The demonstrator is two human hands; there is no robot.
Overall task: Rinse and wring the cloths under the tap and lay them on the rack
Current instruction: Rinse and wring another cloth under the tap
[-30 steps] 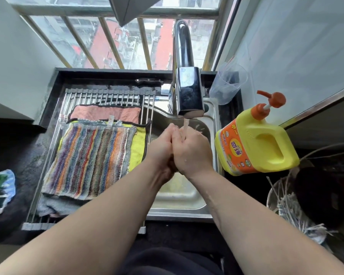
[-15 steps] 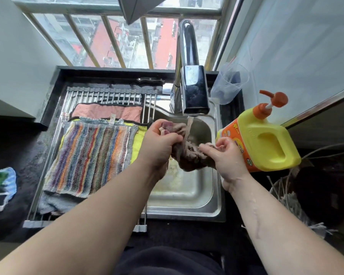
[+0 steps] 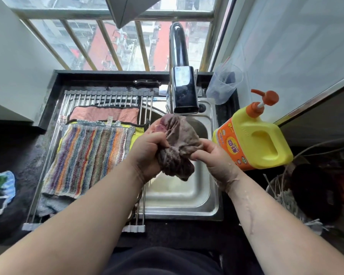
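Grey-brown and wet, a bunched, twisted terry cloth point(image 3: 177, 143) was held over the stainless steel sink point(image 3: 187, 197), just below the head of the chrome tap point(image 3: 184, 92). It was gripped on its left side by the left hand point(image 3: 147, 153), whose fingers were curled tightly round the fabric. Its right edge was pinched by the right hand point(image 3: 213, 157) between thumb and fingers. The hands were held slightly apart, with the cloth bridging them and its lower end hanging between the wrists. Water droplets were seen on the right forearm. Whether water was running from the tap could not be told.

To the left of the sink, a metal roll-up rack point(image 3: 99, 96) was set out beside the dark surface point(image 3: 28, 151). On its near part a multicoloured striped towel point(image 3: 91, 159) was spread flat, overlapping a yellow cloth point(image 3: 134, 135) whose edge showed at the right. A pink cloth with dark trim point(image 3: 103, 114) was laid just beyond them, and a grey cloth point(image 3: 50, 203) was tucked under the towel's near-left corner. Just right of the sink a yellow plastic detergent jug with an orange pump point(image 3: 254, 139) was stood, with a clear plastic cup point(image 3: 224, 84) farther back, beside the tap.
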